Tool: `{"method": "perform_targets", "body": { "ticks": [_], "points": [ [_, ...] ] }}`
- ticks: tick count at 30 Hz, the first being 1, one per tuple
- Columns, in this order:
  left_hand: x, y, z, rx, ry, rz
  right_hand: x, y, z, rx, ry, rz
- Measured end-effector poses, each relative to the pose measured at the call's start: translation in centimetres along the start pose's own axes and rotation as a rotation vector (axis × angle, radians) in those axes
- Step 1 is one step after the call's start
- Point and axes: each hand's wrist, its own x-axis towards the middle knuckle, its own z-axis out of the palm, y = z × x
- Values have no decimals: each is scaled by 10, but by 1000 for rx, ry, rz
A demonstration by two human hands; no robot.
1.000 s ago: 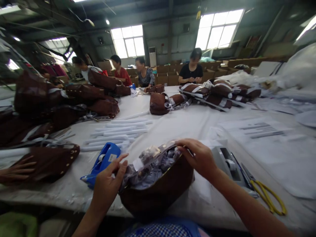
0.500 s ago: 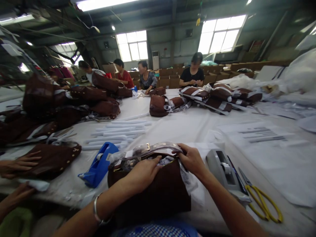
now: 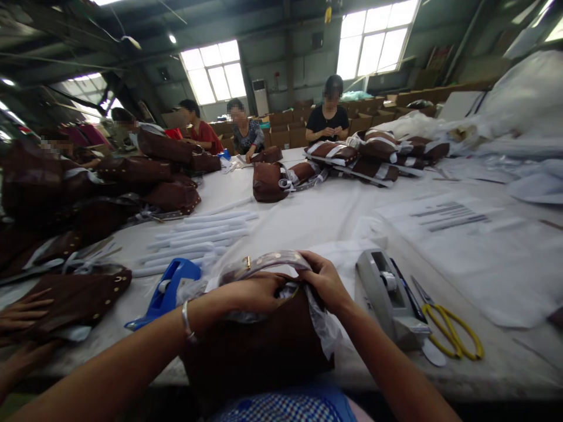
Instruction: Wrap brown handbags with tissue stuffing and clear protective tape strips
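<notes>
Head-camera view shows us a brown suede-like handbag [image 3: 259, 346] at the bottom centre of the frame, standing at the near edge of a long white-covered table [image 3: 325, 217] with its lower part hanging over toward our lap. We see a dark, matte brown body, a wrapped strap [image 3: 264, 262] with pale studs and a small gold buckle arching over its mouth, and crinkled clear plastic and paper stuffing [image 3: 328, 328] spilling out on its right side. Its long axis runs left to right across the picture, and its opening faces up and away from us toward the middle of the table. Our left hand [image 3: 250, 293] lies over the top edge of the bag, fingers curled down and pressing on the stuffing at the mouth; a thin bangle [image 3: 187, 319] sits on that wrist. Our right hand [image 3: 323, 281] is just beside it, fingers bent and pinching the right end of the strap where it meets the bag. To the left of the bag lies a blue tape dispenser [image 3: 165, 290], and to the right a grey tape dispenser [image 3: 387, 296] with yellow-handled scissors [image 3: 451, 328] just beyond it. At the lower left edge another person's hand [image 3: 21, 308] rests flat on a studded brown bag [image 3: 79, 296]. More brown bags [image 3: 132, 176] are piled at the left and centre of the table, and several people sit at the far end.
</notes>
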Motion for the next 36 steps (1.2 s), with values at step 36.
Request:
{"method": "perform_targets", "body": {
  "ticks": [36],
  "points": [
    [-38, -6, 11, 101, 326, -66, -38, 17, -32, -315, 152, 79]
  ]
}}
